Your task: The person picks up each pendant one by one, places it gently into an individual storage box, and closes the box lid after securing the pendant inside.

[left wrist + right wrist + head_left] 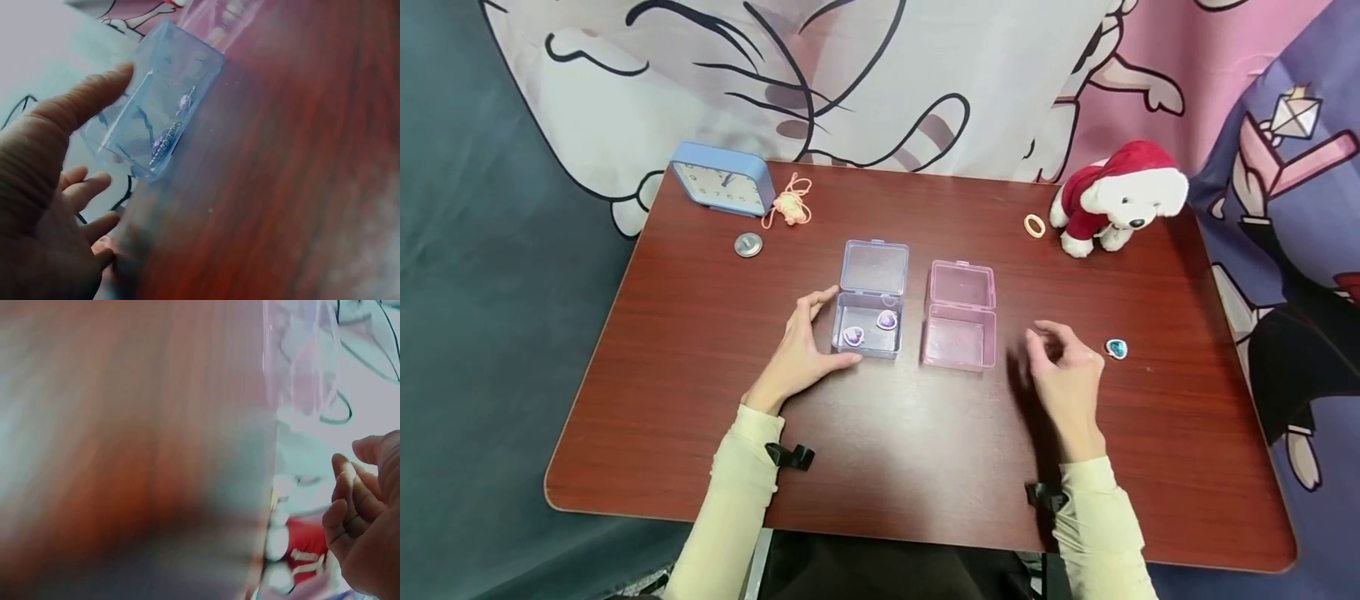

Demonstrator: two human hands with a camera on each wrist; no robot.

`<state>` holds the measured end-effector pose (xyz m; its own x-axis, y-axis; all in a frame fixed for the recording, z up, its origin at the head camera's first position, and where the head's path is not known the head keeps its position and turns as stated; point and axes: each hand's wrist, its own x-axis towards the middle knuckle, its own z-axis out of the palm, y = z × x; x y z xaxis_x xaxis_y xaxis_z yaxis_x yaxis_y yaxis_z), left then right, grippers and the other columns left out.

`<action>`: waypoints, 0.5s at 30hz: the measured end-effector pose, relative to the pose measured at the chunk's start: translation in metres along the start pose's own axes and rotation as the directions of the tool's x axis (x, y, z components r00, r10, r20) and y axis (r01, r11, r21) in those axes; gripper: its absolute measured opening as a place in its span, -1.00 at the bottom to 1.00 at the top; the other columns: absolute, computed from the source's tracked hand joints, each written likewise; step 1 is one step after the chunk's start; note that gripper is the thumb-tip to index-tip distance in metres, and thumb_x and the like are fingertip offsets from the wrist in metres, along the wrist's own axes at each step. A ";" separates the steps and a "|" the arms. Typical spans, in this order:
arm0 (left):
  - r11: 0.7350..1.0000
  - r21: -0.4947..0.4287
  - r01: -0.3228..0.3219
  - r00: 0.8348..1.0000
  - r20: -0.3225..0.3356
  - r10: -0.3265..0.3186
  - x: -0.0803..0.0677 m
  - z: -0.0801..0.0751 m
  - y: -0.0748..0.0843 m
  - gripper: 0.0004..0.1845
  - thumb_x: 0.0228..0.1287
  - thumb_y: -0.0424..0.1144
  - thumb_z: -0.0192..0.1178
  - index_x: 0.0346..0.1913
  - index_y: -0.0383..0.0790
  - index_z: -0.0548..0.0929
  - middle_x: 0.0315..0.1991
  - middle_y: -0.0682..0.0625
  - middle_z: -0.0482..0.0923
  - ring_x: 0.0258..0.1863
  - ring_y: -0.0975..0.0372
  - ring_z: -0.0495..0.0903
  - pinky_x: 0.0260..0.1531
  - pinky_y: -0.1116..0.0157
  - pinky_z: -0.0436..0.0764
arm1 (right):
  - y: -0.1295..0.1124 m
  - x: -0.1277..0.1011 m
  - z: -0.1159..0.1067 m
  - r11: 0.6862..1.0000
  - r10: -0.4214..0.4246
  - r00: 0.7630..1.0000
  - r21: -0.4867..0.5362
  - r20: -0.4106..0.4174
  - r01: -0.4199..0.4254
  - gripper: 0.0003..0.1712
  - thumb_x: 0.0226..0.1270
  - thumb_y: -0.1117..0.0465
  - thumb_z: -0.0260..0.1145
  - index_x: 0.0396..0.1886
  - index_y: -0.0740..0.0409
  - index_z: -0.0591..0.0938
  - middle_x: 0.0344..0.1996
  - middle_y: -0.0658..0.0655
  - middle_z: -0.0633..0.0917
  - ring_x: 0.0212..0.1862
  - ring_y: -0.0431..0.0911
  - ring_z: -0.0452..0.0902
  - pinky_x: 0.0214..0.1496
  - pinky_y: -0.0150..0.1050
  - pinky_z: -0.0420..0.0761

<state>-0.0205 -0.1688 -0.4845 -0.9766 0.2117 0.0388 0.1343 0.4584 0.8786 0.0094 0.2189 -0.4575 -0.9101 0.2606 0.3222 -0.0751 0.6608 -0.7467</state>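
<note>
A clear bluish box (867, 350) stands with its lid raised, holding two purple heart-shaped gem pieces (853, 336) with pale beaded edges. My left hand (805, 354) spans the box's left side, thumb along the front edge and index finger by the back left corner. In the left wrist view, the thumb lies against the box wall (156, 62) and the other fingers are loosely spread. My right hand (1067, 375) hovers right of an open pink box (958, 365), fingers loosely bent with nothing seen in them. A blue heart-shaped gem piece (1116, 348) lies to its right.
At the back left of the brown table (662, 417) stand a blue clock (722, 179), a peach cord bundle (790, 202) and a round silver tin (748, 244). A plush dog (1120, 200) in red sits at the back right, beside a pale ring (1034, 226).
</note>
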 end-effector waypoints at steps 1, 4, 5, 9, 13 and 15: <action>1.000 0.011 -0.025 1.000 -0.013 0.026 0.000 0.000 0.003 0.19 -0.06 -0.04 0.73 0.57 0.00 0.17 0.59 0.16 0.23 0.62 0.06 0.13 0.55 -0.07 0.12 | 0.005 -0.001 -0.005 1.000 0.019 1.000 -0.012 -0.011 -0.019 -0.81 0.35 0.31 0.47 -0.10 0.29 0.81 -0.46 0.19 0.80 -0.47 -0.57 0.48 -0.33 -0.58 0.42; 0.992 0.045 -0.119 0.990 -0.067 0.122 0.000 0.001 0.018 0.21 -0.08 -0.06 0.74 0.59 -0.07 0.17 0.60 0.09 0.24 0.63 -0.05 0.09 0.56 -0.11 0.09 | 0.019 -0.006 -0.017 0.997 0.057 0.997 -0.049 -0.048 -0.059 -0.80 0.34 0.31 0.48 -0.08 0.28 0.81 -0.44 0.18 0.80 -0.48 -0.59 0.46 -0.30 -0.55 0.41; 0.988 0.052 -0.148 0.984 -0.087 0.153 0.000 0.002 0.025 0.21 -0.09 -0.08 0.74 0.59 -0.08 0.18 0.60 0.04 0.25 0.63 -0.08 0.07 0.56 -0.12 0.08 | 0.024 -0.008 -0.021 0.996 0.063 0.996 -0.059 -0.061 -0.066 -0.78 0.33 0.32 0.48 -0.07 0.29 0.80 -0.41 0.19 0.80 -0.46 -0.59 0.46 -0.29 -0.54 0.39; 0.968 0.004 -0.251 0.961 -0.121 0.250 -0.002 0.021 0.061 0.10 -0.04 -0.20 0.72 0.54 -0.18 0.25 0.54 -0.08 0.34 0.57 -0.05 0.20 0.53 -0.11 0.21 | 0.038 -0.014 -0.033 0.992 0.097 0.988 -0.072 -0.122 -0.107 -0.72 0.27 0.37 0.50 -0.02 0.32 0.79 -0.31 0.23 0.79 -0.41 -0.47 0.47 -0.27 -0.54 0.37; 0.944 -0.102 -0.312 0.949 -0.084 0.305 -0.010 0.057 0.089 -0.03 0.09 -0.26 0.64 0.51 -0.22 0.28 0.50 -0.10 0.41 0.50 0.07 0.36 0.50 -0.01 0.32 | 0.047 -0.019 -0.040 0.986 0.134 0.977 -0.074 -0.167 -0.148 -0.71 0.23 0.37 0.50 -0.03 0.31 0.79 -0.32 0.26 0.76 -0.41 -0.40 0.48 -0.26 -0.53 0.35; 0.938 -0.136 -0.318 0.948 -0.064 0.312 -0.014 0.077 0.096 -0.04 0.13 -0.26 0.61 0.52 -0.22 0.26 0.51 -0.08 0.41 0.51 0.09 0.36 0.52 0.05 0.30 | 0.050 -0.021 -0.043 0.984 0.148 0.972 -0.073 -0.180 -0.164 -0.71 0.23 0.37 0.50 -0.04 0.31 0.79 -0.34 0.26 0.75 -0.42 -0.45 0.47 -0.27 -0.53 0.34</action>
<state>0.0187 -0.0610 -0.4379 -0.8943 0.2890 0.3415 0.4139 0.2448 0.8768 0.0424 0.2766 -0.4769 -0.8227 0.4782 0.3072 0.1046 0.6586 -0.7452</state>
